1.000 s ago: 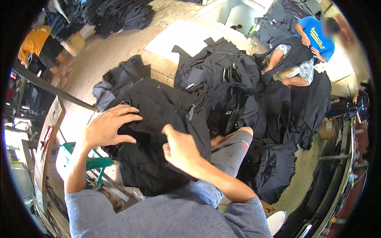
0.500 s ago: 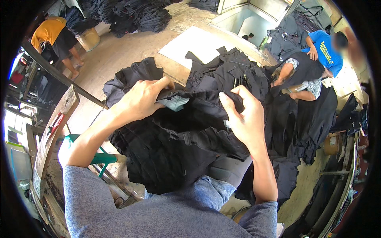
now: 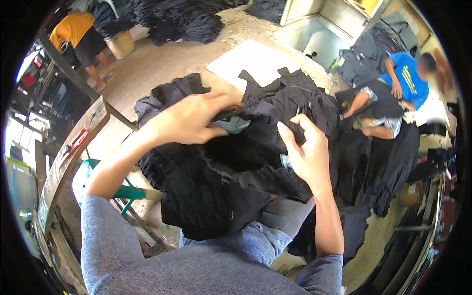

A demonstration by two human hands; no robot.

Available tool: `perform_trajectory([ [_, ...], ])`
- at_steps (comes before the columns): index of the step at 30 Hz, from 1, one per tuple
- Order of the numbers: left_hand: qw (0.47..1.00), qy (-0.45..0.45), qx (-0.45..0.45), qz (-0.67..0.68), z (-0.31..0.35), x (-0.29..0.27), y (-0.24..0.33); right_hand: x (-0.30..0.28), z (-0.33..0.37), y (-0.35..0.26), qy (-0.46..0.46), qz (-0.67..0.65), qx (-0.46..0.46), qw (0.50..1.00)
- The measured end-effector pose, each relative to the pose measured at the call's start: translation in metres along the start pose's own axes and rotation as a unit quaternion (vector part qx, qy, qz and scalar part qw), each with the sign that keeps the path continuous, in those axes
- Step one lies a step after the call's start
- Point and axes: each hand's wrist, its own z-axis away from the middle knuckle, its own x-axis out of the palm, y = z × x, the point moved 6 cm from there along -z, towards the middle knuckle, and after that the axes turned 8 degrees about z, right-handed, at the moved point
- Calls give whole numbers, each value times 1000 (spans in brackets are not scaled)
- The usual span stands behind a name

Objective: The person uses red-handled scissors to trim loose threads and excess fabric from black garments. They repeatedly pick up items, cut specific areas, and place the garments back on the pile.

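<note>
A pair of black pants point(image 3: 216, 196) lies bunched over my lap, its gathered waist opening facing up; the legs are lost in the folds. My right hand point(image 3: 310, 155) pinches the right side of the waist between thumb and fingers, beside a small pale patch of lining. At the opening's left side, my left hand point(image 3: 189, 118) is slightly blurred, with fingers stretched out and thumb apart from them. A grey-green lining piece point(image 3: 234, 125) shows at its thumb tip. Just beyond both hands rises a heap of black garments point(image 3: 275, 93).
A person in a blue shirt point(image 3: 405, 76) sits at the right with dark cloth. Another in an orange shirt point(image 3: 73, 32) bends over at the far left. A wooden rail point(image 3: 73, 142) and green stool point(image 3: 129, 191) stand at my left. A white sheet point(image 3: 246, 61) lies beyond the heap.
My left hand has loosened from the waist edge, its fingers now extended. The right hand keeps its pinch. The whole view has shifted slightly, and the seated person's hand has lowered.
</note>
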Motion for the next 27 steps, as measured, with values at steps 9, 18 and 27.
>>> perform_trajectory([
  [9, 998, -58, -30, 5, -102, 31, -70, -21, 4, -20, 45, 117, -116, 985],
  [18, 879, 301, -340, -144, -79, -151, -257, -20, 63, -11, -62, 50, -98, 992],
  [27, 721, 602, -133, -316, -4, -267, -262, 24, 72, -9, -144, 29, -101, 984],
])
